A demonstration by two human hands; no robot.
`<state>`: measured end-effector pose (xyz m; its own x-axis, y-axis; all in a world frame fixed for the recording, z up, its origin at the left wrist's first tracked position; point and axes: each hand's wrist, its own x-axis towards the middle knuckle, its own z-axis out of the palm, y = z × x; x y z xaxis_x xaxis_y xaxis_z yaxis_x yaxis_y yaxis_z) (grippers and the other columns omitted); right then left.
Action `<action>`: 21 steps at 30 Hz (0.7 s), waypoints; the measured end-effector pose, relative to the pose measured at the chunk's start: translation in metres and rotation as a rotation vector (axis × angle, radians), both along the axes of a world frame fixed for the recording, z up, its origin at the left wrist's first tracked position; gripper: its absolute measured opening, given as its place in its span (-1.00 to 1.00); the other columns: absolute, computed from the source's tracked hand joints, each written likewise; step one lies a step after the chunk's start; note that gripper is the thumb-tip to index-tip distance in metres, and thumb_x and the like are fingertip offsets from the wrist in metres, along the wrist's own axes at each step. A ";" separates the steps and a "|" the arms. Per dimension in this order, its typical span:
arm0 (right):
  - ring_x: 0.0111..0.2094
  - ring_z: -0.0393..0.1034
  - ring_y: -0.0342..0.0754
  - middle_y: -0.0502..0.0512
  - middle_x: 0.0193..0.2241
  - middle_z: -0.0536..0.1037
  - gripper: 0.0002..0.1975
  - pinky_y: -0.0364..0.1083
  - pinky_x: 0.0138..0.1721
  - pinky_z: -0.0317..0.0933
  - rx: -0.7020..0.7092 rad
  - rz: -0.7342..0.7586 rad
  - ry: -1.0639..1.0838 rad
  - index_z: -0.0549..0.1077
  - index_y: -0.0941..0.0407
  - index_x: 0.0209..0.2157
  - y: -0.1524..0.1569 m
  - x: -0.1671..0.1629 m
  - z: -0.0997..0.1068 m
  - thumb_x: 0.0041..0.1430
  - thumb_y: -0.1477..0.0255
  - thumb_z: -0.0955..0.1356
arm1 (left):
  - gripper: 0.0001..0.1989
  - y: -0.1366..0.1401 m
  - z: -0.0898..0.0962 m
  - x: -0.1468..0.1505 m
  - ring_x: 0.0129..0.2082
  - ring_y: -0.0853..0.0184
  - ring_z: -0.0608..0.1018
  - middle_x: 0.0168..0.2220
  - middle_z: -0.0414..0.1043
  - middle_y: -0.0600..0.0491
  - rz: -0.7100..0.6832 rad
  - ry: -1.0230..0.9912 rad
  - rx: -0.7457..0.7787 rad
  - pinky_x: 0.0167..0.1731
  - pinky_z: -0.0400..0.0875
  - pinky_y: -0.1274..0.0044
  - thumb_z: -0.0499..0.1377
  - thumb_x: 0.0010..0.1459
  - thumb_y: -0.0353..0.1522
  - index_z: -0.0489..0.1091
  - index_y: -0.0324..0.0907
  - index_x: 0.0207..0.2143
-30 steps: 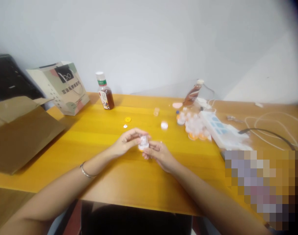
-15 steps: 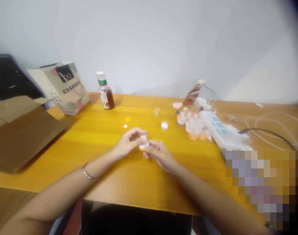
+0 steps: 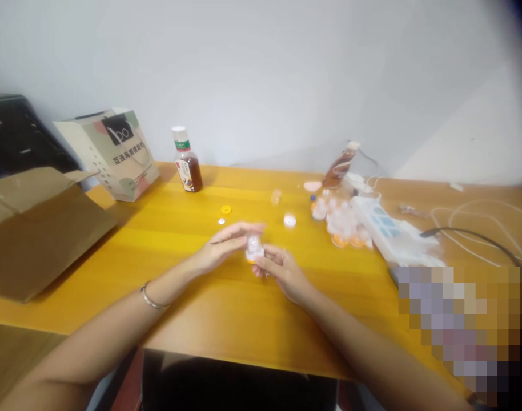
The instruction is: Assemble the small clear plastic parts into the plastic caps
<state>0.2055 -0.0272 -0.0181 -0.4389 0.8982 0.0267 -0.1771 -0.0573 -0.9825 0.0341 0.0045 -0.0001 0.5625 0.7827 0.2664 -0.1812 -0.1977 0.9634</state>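
Low over the table, my right hand [image 3: 283, 270] pinches a small clear and white plastic piece with an orange base [image 3: 254, 249] between thumb and fingers. My left hand [image 3: 225, 246] lies against its upper left side, fingers stretched out above it and not wrapped round it. Blur hides the piece's exact kind. Just beyond my hands are a yellow disc [image 3: 226, 210], a tiny white part [image 3: 221, 221], a round white cap-like piece [image 3: 289, 221] and a small translucent piece [image 3: 276, 197].
Several clear pieces with orange bases [image 3: 349, 222] cluster at right, beside a white power strip [image 3: 383, 225] with cables. A tilted brown drink bottle [image 3: 340, 165] and an upright bottle [image 3: 189, 168] stand behind. A cardboard box [image 3: 47, 234] and paper bag [image 3: 126, 157] occupy the left.
My left fingers have gone from pinching the piece's top to stretching out beside and above it. More of the piece now shows. My right hand keeps its hold.
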 end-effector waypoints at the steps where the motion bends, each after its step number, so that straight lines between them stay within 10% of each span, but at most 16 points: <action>1: -0.56 0.26 -0.22 -0.03 -0.58 0.41 -0.82 -0.21 -0.52 0.12 0.003 -0.003 -0.005 0.42 0.15 -0.40 0.000 0.000 0.000 -0.03 0.33 0.36 | -0.74 0.000 0.001 -0.001 -0.04 0.23 0.33 0.00 0.21 -0.10 0.030 0.030 0.042 -0.12 0.26 0.42 0.09 0.10 -0.27 0.34 -0.17 -0.16; 9: -0.56 0.27 -0.21 -0.03 -0.58 0.41 -0.77 -0.20 -0.51 0.15 0.021 -0.028 -0.044 0.42 0.14 -0.36 -0.002 -0.002 0.002 -0.06 0.29 0.37 | -0.71 0.005 0.006 -0.007 -0.12 0.28 0.38 -0.14 0.33 -0.04 0.158 0.152 0.158 -0.13 0.27 0.44 0.16 0.04 -0.30 0.35 -0.16 -0.15; 21: -0.54 0.28 -0.20 -0.02 -0.56 0.42 -0.78 -0.19 -0.49 0.15 0.029 -0.010 -0.078 0.42 0.15 -0.37 -0.001 -0.002 0.001 -0.05 0.30 0.37 | -0.72 0.003 0.016 -0.015 0.00 0.25 0.32 0.00 0.25 -0.07 -0.106 0.219 0.121 -0.05 0.23 0.39 0.04 0.15 -0.37 0.29 -0.14 -0.06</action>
<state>0.2035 -0.0284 -0.0174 -0.4318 0.9018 0.0189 -0.1003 -0.0272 -0.9946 0.0187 0.0076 0.0159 0.6943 0.6862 0.2172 0.0035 -0.3049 0.9524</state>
